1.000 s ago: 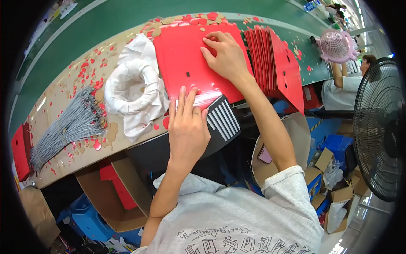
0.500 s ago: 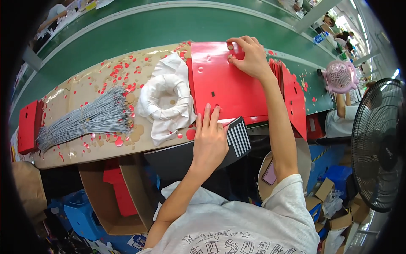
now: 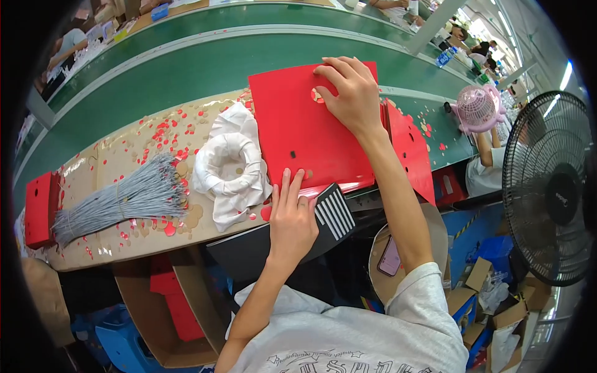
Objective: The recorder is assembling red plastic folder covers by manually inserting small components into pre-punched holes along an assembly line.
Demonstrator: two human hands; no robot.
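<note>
Flat red card (image 3: 305, 133), two punched holes

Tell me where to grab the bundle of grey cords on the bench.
Grip the grey cord bundle near its left end, where the strands are drawn tight together beside the red stack; the right end fans out loose. Come from above, fingers across the strands, since it lies flat on the bench. Both hands are busy on the red sheet.

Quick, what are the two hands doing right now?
Left hand: open, fingers flat on the near edge of the red card sheet.
Right hand: open, fingers spread, pressing on the sheet's far end; gripping nothing.
</note>
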